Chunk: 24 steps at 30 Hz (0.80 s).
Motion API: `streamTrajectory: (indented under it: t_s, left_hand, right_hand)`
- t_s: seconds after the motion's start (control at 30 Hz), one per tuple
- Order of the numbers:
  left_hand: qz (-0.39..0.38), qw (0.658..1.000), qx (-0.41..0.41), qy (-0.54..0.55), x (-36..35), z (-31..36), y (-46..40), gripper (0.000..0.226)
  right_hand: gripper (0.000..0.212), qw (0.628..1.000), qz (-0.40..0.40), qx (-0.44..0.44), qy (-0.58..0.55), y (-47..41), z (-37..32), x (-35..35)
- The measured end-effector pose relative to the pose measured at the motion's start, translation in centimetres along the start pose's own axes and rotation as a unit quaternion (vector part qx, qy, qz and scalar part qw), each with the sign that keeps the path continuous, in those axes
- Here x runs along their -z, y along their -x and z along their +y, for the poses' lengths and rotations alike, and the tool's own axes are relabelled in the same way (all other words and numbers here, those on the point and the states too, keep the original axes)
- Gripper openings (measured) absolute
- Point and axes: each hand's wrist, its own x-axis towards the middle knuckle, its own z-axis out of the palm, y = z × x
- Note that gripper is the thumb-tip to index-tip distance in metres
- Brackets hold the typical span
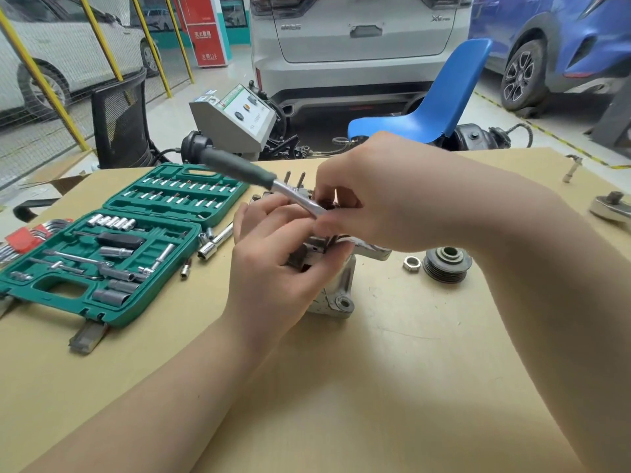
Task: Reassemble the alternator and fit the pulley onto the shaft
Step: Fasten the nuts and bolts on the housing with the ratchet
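The alternator (336,288) stands near the middle of the worktop (341,387), its silver mounting lug toward me and most of its upper body hidden behind my two hands. My left hand (273,268) is curled around the housing from the near left side, fingers wrapped over the top edge so that it grips the casting. My right hand (375,196) comes in from the right above it, fingers bent and pinching the metal head end of a ratchet wrench (252,177) — its dark green handle slants up and away to the left, over the far edge of the worktop. Exactly what the wrench head sits on I cannot tell, since my fingers cover it. Two thin studs (294,179) poke up behind the wrench shank. The pulley (447,262) lies flat on the worktop to the right of the alternator, apart from it, with a hex nut (411,263) just beside it on its left. To the left, the green socket set case (112,247) lies open (both halves flat, sockets and bits in their slots), and a few loose sockets (208,245) lie between the case and my left hand. A red holder of hex keys (25,238) rests at the case's far left corner. At the right edge lies another round metal part (613,208), only partly in view. Beyond the worktop stand a blue chair (433,104) and a white car (358,46).
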Motion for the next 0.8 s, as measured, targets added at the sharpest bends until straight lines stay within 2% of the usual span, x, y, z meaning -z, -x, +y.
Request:
streamTrajectory:
  t_s: [0.07,0.2,0.3,0.43,0.57,0.7,0.8]
  left_hand:
    - [-0.012,1.000,0.001,-0.002,0.0,-0.1,-0.1,0.015]
    - [-0.028,1.000,0.004,0.012,0.2,-0.4,0.0,0.022]
    - [-0.048,0.999,0.013,-0.021,0.3,-0.2,0.0,0.030]
    - [-0.006,1.000,-0.008,-0.004,0.1,0.1,-0.1,0.023]
    - [-0.013,1.000,0.007,-0.004,0.1,0.0,0.0,0.019]
    - [-0.026,1.000,0.000,0.006,0.3,0.1,-0.2,0.023]
    - [-0.053,0.999,0.006,-0.009,0.5,0.0,-0.1,0.029]
  right_hand:
    - [0.028,1.000,0.001,-0.006,0.021,-0.3,0.0,-0.2]
    - [0.016,0.999,-0.029,0.011,-0.033,0.1,0.2,0.5]
    - [0.020,0.998,-0.040,0.034,-0.028,0.5,0.3,0.9]
    - [0.016,1.000,-0.029,0.001,-0.001,0.3,0.0,0.4]
    - [0.031,0.999,-0.009,-0.006,0.038,-0.2,-0.2,-0.4]
    - [0.015,0.999,-0.029,0.014,-0.020,0.2,0.2,0.2]
    - [0.021,0.998,-0.043,0.032,-0.027,0.6,0.2,0.7]
